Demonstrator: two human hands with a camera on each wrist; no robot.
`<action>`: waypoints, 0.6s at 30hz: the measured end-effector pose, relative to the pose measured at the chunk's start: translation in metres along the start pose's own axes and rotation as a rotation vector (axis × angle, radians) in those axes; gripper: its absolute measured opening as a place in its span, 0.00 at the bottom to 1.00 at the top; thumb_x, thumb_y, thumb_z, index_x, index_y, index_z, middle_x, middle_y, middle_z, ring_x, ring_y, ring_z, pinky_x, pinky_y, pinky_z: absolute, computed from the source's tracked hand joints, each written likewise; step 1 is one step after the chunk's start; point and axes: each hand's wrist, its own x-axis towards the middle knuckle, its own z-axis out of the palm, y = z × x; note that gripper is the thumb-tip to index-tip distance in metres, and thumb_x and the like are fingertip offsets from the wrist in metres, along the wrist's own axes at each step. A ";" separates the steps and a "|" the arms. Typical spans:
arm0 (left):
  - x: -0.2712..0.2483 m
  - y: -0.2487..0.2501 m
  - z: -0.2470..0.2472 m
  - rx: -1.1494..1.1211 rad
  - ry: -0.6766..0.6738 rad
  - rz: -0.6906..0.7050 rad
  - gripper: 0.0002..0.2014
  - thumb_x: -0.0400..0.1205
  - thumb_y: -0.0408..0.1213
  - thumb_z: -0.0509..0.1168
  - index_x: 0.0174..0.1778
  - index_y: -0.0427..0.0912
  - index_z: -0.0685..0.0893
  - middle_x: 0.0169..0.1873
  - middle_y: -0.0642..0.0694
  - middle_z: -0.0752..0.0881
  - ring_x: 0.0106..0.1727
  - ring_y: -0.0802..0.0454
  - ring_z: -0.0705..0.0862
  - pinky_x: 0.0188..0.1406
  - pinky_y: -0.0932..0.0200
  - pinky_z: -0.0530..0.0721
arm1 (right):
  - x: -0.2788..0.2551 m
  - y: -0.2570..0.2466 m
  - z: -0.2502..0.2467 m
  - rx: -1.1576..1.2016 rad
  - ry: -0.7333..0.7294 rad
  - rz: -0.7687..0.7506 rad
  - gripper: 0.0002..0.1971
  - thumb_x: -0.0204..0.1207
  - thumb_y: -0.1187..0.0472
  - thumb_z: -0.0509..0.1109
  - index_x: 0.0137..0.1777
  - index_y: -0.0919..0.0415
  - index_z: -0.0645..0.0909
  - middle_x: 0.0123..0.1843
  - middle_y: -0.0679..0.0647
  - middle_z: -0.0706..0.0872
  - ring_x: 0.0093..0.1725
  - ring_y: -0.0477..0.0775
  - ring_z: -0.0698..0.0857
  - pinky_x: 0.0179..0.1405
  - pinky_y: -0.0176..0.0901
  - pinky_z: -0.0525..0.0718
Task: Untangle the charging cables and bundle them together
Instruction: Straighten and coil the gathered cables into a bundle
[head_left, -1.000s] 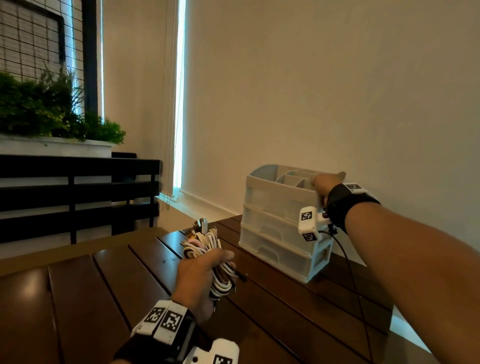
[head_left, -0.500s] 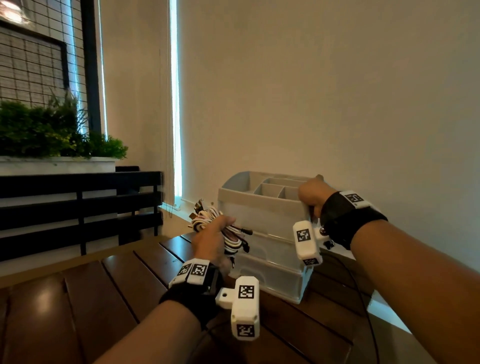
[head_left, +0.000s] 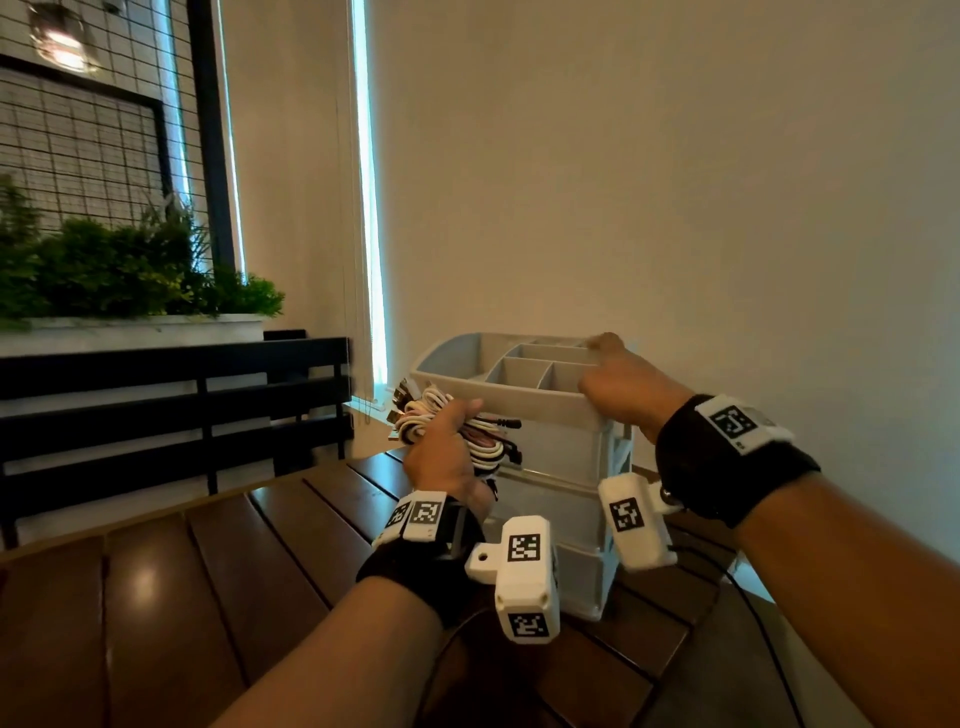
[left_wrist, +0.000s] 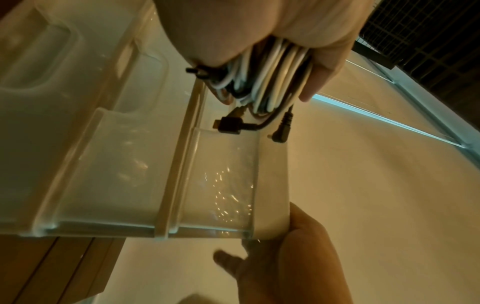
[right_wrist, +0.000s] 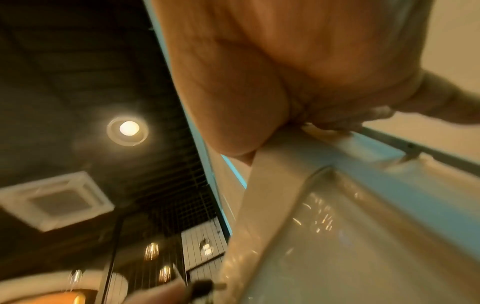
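My left hand (head_left: 448, 453) grips a coiled bundle of white, black and pinkish charging cables (head_left: 431, 415), raised just left of the organizer's top rim. In the left wrist view the cable bundle (left_wrist: 270, 76) sits in my curled fingers, with black plugs (left_wrist: 231, 126) dangling against the organizer's side. My right hand (head_left: 621, 387) grips the top right corner of the pale plastic drawer organizer (head_left: 550, 452), with the fingers over its rim. The right wrist view shows the palm (right_wrist: 259, 92) pressed on that rim (right_wrist: 337, 142).
The organizer has open top compartments (head_left: 540, 364) and stacked translucent drawers, and stands on a dark wooden slatted table (head_left: 218, 582) near a plain wall. A black bench (head_left: 171, 410) and a planter with greenery (head_left: 119, 275) stand at the left.
My left hand has lifted the cable bundle from low over the table up beside the organizer's top rim. My right hand has kept its hold on the organizer's top corner.
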 end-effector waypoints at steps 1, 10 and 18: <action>0.000 0.000 0.000 0.005 0.009 -0.002 0.10 0.70 0.26 0.73 0.46 0.39 0.85 0.35 0.42 0.88 0.30 0.46 0.87 0.26 0.56 0.84 | -0.002 0.000 0.000 -0.140 -0.015 0.016 0.28 0.71 0.37 0.57 0.71 0.43 0.66 0.80 0.67 0.61 0.78 0.76 0.57 0.73 0.72 0.62; 0.004 -0.007 -0.001 0.029 0.026 0.001 0.15 0.66 0.27 0.74 0.49 0.38 0.87 0.43 0.38 0.91 0.41 0.40 0.90 0.37 0.48 0.87 | -0.012 0.001 -0.016 -0.502 0.073 -0.227 0.51 0.61 0.16 0.50 0.68 0.58 0.74 0.70 0.57 0.75 0.74 0.59 0.68 0.74 0.72 0.61; -0.002 0.002 -0.015 0.023 0.004 0.015 0.08 0.66 0.27 0.73 0.39 0.38 0.84 0.33 0.40 0.88 0.31 0.42 0.89 0.35 0.49 0.86 | 0.003 0.005 -0.015 -0.468 0.046 -0.181 0.55 0.54 0.13 0.51 0.64 0.60 0.76 0.62 0.61 0.79 0.62 0.61 0.74 0.62 0.61 0.78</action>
